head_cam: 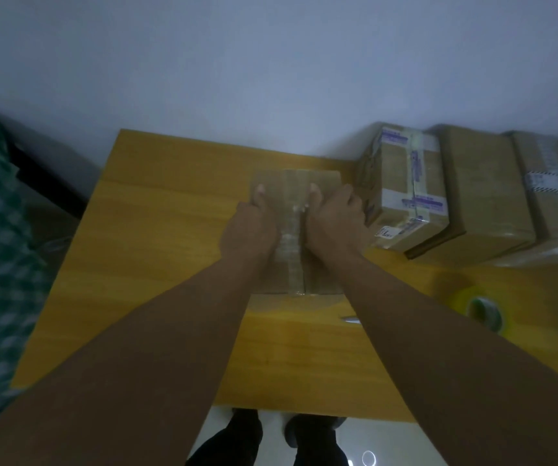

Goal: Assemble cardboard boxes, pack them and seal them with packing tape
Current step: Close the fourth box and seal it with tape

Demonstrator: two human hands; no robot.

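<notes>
Squarely at the middle of the yellow surface (156,264), a cardboard box (324,183) was held from both sides, a strip of clear tape (292,257) laid along its top seam. It was gripped by the left hand (250,230) and right hand (333,216), thumbs flat on top (fingers (350,198) curled over the edges). Sealed boxes (405,183) and a tape roll (486,311) were set to the right.
</notes>
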